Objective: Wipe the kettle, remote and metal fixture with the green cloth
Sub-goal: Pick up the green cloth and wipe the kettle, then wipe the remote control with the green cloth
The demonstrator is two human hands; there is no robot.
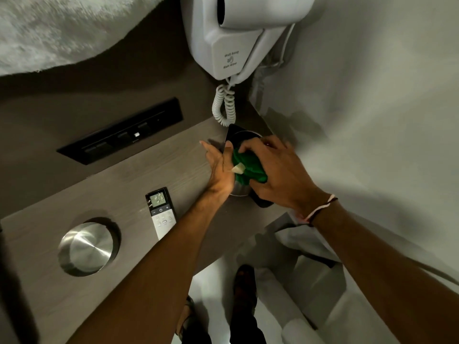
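Observation:
The kettle (239,136), steel with a black lid and handle, stands at the right end of the wooden counter (139,170), mostly hidden by my hands. My right hand (275,170) presses the bunched green cloth (248,167) onto the kettle's top. My left hand (219,167) lies flat against the kettle's left side, steadying it. The white remote (161,212) with a small screen lies on the counter to the left of my forearm. A round brushed metal fixture (85,248) is set into the counter at the near left.
A white wall-hung hair dryer (238,36) with a coiled cord (223,105) hangs just behind the kettle. A black switch panel (121,131) sits on the back wall. The white wall (372,120) closes in on the right. Below the counter edge are my feet on the floor.

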